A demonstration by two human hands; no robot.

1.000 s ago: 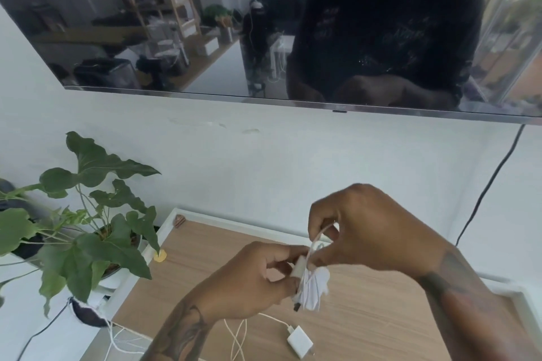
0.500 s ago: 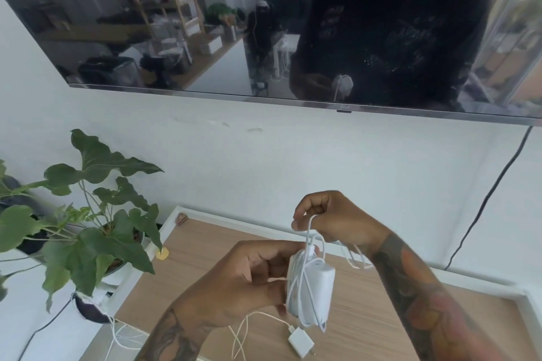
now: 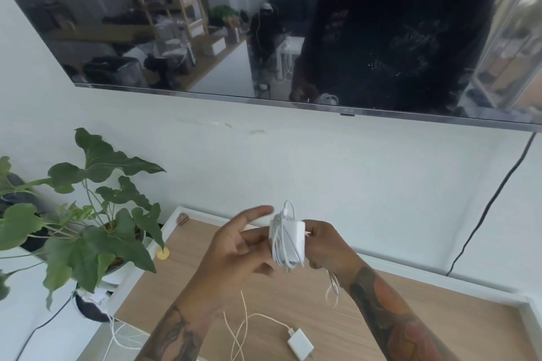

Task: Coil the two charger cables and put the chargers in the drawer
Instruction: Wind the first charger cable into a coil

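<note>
R fingers [image 3: 315, 233] grip wrapped charger [image 3: 289, 243] | L hand [image 3: 243, 246] released | charger upright

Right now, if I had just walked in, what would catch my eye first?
Probably the white charger with its cable wound round it, held up over the wooden top between two tattooed arms: the right hand grips it while the left hand spreads its fingers beside it. Next, the second charger lying on the wood below, its cable loose. Then the leafy plant at left and the dark wall screen above.
</note>
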